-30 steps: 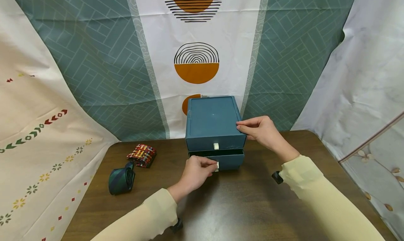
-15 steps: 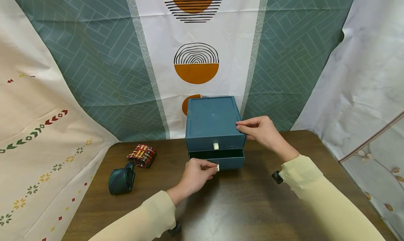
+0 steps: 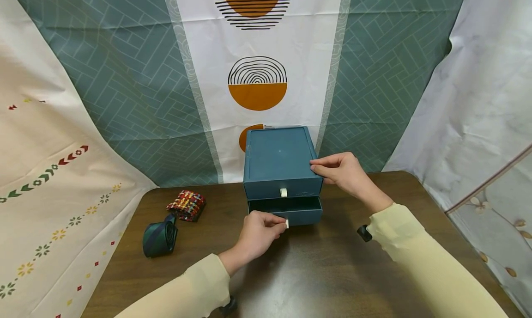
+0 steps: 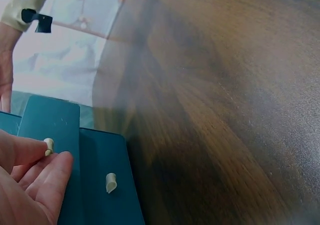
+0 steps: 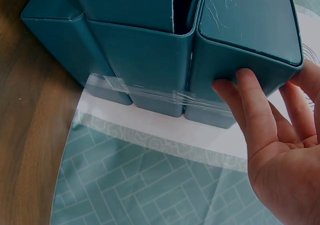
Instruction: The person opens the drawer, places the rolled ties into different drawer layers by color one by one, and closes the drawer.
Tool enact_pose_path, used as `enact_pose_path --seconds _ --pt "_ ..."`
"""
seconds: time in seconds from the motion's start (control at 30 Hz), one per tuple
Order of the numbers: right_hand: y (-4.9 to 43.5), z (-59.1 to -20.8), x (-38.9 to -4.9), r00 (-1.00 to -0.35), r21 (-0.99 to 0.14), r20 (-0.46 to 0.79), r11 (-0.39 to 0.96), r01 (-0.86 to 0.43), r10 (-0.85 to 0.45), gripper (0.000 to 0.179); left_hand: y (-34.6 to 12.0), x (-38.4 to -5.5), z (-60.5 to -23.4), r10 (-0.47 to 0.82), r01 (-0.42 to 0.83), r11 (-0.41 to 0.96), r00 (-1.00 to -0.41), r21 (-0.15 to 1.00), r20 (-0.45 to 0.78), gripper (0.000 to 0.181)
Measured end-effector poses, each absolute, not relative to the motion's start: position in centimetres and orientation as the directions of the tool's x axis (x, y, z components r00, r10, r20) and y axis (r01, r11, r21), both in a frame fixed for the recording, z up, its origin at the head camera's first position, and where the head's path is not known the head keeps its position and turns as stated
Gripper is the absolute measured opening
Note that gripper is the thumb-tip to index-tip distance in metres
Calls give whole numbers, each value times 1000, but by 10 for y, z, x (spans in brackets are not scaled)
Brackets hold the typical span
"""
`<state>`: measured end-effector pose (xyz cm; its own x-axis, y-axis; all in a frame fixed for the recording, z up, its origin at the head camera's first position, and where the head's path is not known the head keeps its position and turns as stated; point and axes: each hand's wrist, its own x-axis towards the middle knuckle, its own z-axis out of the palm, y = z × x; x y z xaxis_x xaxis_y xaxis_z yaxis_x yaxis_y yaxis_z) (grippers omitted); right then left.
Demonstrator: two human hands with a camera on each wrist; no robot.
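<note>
A dark teal drawer unit [image 3: 280, 154] stands against the back cloth. One lower drawer [image 3: 305, 216] is pulled partway out, and the part of its inside that shows is dark. My left hand [image 3: 259, 235] pinches that drawer's pale pull tab [image 4: 49, 146] between thumb and fingers. In the left wrist view, another tab [image 4: 111, 182] sits on the drawer front beside it. My right hand [image 3: 341, 172] holds the unit's upper right edge. The right wrist view has some of its fingertips [image 5: 245, 77] against the side panel and others at the top edge.
A rolled green tie [image 3: 160, 237] and a rolled multicoloured woven piece [image 3: 188, 205] lie on the left of the brown wooden table [image 3: 324, 272]. Clear tape [image 5: 150, 92] runs across the unit's side. Patterned cloths [image 3: 137, 100] hang behind and at both sides.
The lower drawer has slid a little further out toward me, with my left hand still pinching its tab. My right hand stays at the unit's edge.
</note>
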<state>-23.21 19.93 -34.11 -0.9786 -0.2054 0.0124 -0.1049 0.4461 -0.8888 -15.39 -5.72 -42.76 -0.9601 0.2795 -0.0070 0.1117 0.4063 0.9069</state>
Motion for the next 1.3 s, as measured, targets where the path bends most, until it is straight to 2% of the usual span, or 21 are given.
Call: enact_pose_path --seconds 0.33,0.7,1.3 --pt "199 -342 -233 -979 -889 16 445 -107 -203 35 -56 -148 -424 284 137 496 -959 858 -11 13" --pt "199 -343 -233 -980 -895 17 435 -103 -197 36 -54 -142 -423 298 190 537 -954 822 26 12" --pt "199 -343 -232 -980 -884 30 452 -118 -197 36 -58 -133 -439 265 132 416 -964 900 19 13"
